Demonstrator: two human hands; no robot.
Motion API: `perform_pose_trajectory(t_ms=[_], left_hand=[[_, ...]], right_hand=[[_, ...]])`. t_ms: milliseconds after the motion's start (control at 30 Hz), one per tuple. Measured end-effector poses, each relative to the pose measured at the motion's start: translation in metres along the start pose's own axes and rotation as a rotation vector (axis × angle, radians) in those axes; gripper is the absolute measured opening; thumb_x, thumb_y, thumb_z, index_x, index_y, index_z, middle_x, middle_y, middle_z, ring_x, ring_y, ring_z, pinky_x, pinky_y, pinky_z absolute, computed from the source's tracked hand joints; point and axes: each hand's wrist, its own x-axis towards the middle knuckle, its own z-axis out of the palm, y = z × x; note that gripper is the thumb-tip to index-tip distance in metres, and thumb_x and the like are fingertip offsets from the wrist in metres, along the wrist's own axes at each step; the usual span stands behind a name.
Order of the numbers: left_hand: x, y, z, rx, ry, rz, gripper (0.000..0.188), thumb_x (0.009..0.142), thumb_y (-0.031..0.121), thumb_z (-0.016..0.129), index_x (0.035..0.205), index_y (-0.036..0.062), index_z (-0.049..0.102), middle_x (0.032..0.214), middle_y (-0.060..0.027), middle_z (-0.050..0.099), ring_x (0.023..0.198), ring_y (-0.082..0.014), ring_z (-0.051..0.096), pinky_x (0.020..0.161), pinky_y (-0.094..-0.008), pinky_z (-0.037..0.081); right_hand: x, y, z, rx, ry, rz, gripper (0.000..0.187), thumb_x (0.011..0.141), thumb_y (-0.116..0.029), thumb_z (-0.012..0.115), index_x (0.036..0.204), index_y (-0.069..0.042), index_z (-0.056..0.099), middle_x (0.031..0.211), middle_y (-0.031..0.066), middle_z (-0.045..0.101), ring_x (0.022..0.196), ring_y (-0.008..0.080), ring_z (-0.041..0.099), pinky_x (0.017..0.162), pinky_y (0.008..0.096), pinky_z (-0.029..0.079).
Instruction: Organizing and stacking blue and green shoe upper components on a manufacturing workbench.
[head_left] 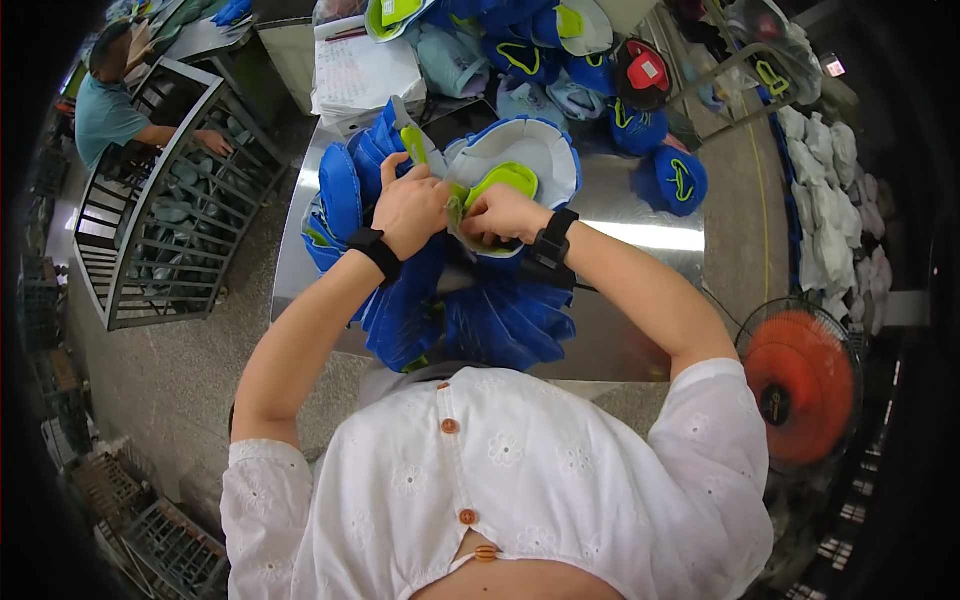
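Observation:
A blue shoe upper [571,160] with a pale grey lining and a lime-green inner piece [515,177] lies opened out on the metal table. My left hand [413,208] is closed on its left edge, one finger raised beside a lime-green tab. Fingers of my right hand [506,214] are bent together inside the upper, pinching at the lime-green piece; their tips are partly hidden. More blue uppers [341,187] stand stacked to the left of my left hand. Below my wrists, another bunch of blue uppers [505,325] hangs over the table's near edge.
The metal table [630,305] bears papers [365,75] and a heap of blue and grey uppers [520,55] at its far side. An orange fan [800,385] stands right. Left, another person [108,110] reaches into a barred cart [175,215]. White bundles [825,200] line the right.

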Motion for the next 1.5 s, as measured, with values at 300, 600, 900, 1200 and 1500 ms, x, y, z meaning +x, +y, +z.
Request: perform_pose_trajectory(t_ms=[300, 600, 900, 1200, 1500], left_hand=[[0.005, -0.009, 0.007, 0.016, -0.012, -0.017, 0.005, 0.066, 0.011, 0.056, 0.069, 0.0078, 0.059, 0.066, -0.0028, 0.059, 0.082, -0.0159, 0.055, 0.096, -0.0436, 0.025], [0.021, 0.019, 0.000, -0.010, -0.332, 0.026, 0.042, 0.063, 0.046, 0.064, 0.098, 0.0247, 0.062, 0.077, -0.0109, 0.060, 0.092, -0.0303, 0.054, 0.098, -0.0524, 0.016], [0.020, 0.017, 0.045, 0.152, -0.360, -0.012, 0.011, 0.072, 0.029, 0.058, 0.076, 0.0219, 0.065, 0.066, -0.0071, 0.059, 0.083, -0.0287, 0.057, 0.100, -0.0527, 0.014], [0.042, 0.011, 0.046, 0.191, -0.328, 0.115, 0.021, 0.083, 0.020, 0.047, 0.071, 0.0216, 0.063, 0.061, -0.0046, 0.060, 0.063, -0.0241, 0.060, 0.091, -0.0545, 0.025], [0.048, -0.025, 0.057, -0.165, -0.236, 0.045, 0.019, 0.080, 0.022, 0.048, 0.087, 0.0181, 0.065, 0.079, -0.0069, 0.065, 0.082, -0.0254, 0.061, 0.093, -0.0504, 0.024]], right_hand=[[0.013, 0.008, 0.006, -0.302, 0.006, -0.071, 0.024, 0.075, -0.021, 0.063, 0.072, 0.003, 0.062, 0.057, 0.0052, 0.056, 0.052, 0.0129, 0.051, 0.047, 0.0263, 0.036], [-0.022, 0.017, -0.013, 0.371, -0.063, -0.030, 0.011, 0.082, -0.012, 0.050, 0.083, -0.003, 0.057, 0.059, 0.0012, 0.052, 0.050, 0.0087, 0.046, 0.046, 0.0206, 0.033], [-0.093, -0.015, -0.014, 0.532, -0.245, -0.510, 0.018, 0.083, -0.015, 0.055, 0.070, -0.004, 0.048, 0.062, 0.0013, 0.046, 0.057, 0.0096, 0.043, 0.053, 0.0226, 0.034], [-0.061, -0.031, -0.026, 0.263, 0.239, -0.639, 0.022, 0.089, -0.021, 0.050, 0.083, -0.001, 0.056, 0.078, 0.0007, 0.056, 0.076, 0.0090, 0.051, 0.072, 0.0219, 0.041], [0.022, 0.027, -0.036, -0.669, 0.151, -0.272, 0.021, 0.075, -0.014, 0.049, 0.085, 0.000, 0.062, 0.077, 0.0208, 0.062, 0.068, 0.0325, 0.060, 0.060, 0.0376, 0.046]])
